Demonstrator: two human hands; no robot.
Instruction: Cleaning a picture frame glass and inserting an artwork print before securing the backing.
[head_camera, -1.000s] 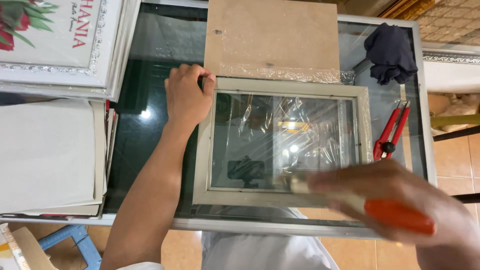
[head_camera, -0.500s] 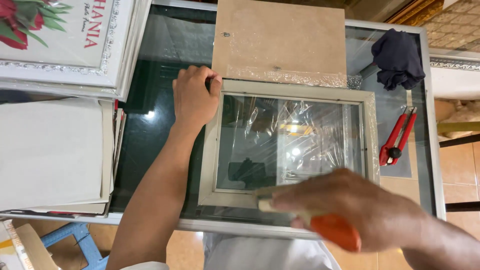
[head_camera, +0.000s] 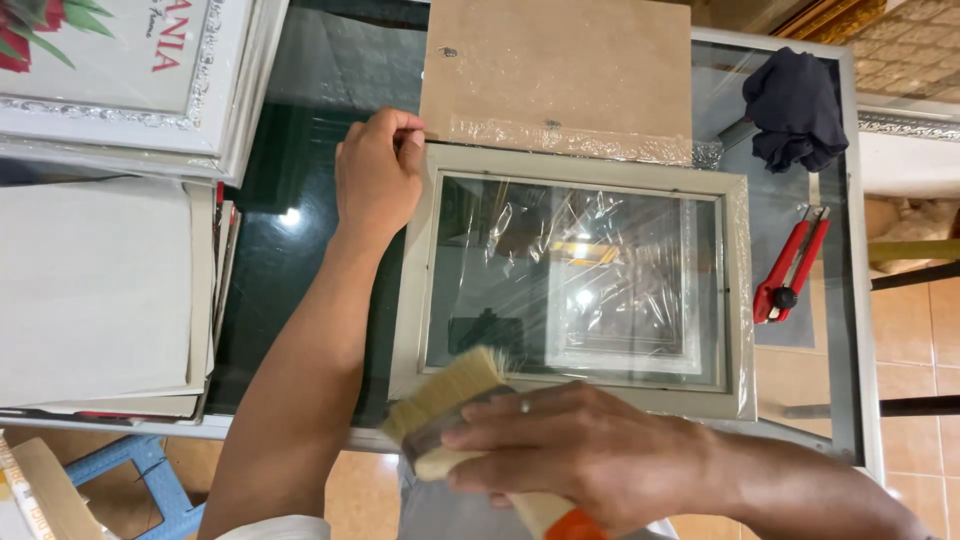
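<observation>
A grey picture frame (head_camera: 570, 165) with clear plastic film over its glass lies face down on a glass-topped table (head_camera: 300, 260). My left hand (head_camera: 378, 175) presses on the frame's top left corner. My right hand (head_camera: 575, 455) grips a paint brush (head_camera: 450, 395) with pale bristles and an orange-tipped handle. The bristles rest on the frame's lower left corner. A brown backing board (head_camera: 555, 70) lies just beyond the frame, its near edge covered with crinkled film.
Red-handled cutters (head_camera: 790, 265) and a dark cloth (head_camera: 795, 105) lie at the table's right side. Stacked white boards (head_camera: 100, 290) and a framed flower print (head_camera: 110, 70) overhang the left. A blue stool (head_camera: 130, 470) stands on the tiled floor below.
My right hand has carried the brush leftward along the frame's near edge to its lower left corner. My left hand has stayed on the top left corner.
</observation>
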